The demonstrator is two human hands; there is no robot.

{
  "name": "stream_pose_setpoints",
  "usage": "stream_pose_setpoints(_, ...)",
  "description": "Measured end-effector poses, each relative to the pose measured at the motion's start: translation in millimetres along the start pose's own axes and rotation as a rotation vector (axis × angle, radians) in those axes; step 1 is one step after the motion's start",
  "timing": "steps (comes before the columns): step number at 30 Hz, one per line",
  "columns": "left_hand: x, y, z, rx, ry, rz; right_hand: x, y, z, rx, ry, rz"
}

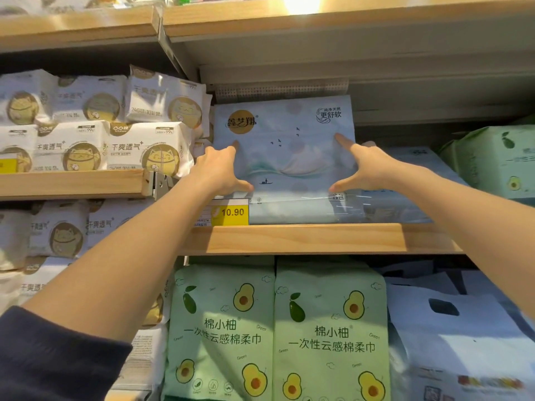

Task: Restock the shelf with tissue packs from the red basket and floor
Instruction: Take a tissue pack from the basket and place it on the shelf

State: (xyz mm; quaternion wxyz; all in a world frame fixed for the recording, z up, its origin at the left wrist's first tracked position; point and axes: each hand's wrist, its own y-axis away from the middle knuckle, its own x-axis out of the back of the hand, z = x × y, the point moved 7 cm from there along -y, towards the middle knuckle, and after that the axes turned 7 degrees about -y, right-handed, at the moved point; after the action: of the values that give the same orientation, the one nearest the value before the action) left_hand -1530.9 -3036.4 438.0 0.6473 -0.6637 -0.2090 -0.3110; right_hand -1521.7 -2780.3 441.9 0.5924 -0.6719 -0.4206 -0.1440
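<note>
A pale blue tissue pack [285,146] with a gold round logo and a small boat picture stands upright on the wooden shelf [307,238], on top of another flat blue pack [307,209]. My left hand [218,172] presses against its left side, thumb at the lower edge and fingers spread. On the pack's right side my right hand [363,166] does the same, index finger pointing up. Both hands clamp the pack between them. The red basket and the floor are out of view.
White cat-logo packs [144,149] fill the shelves at left. Green avocado packs [275,334] stand on the shelf below, with another green pack [498,157] at right. A yellow price tag [230,215] reads 10.90. White-blue bags [463,328] lie at lower right. A shelf board [318,21] hangs overhead.
</note>
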Motion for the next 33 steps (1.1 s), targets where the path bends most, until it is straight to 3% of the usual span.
stream_pose_setpoints(17,16,21,3,-0.017,0.113,0.062,18,29,-8,0.033,-0.027,-0.004)
stream_pose_setpoints(33,89,169,97,-0.085,0.202,-0.009,107,184,33,0.133,-0.046,-0.084)
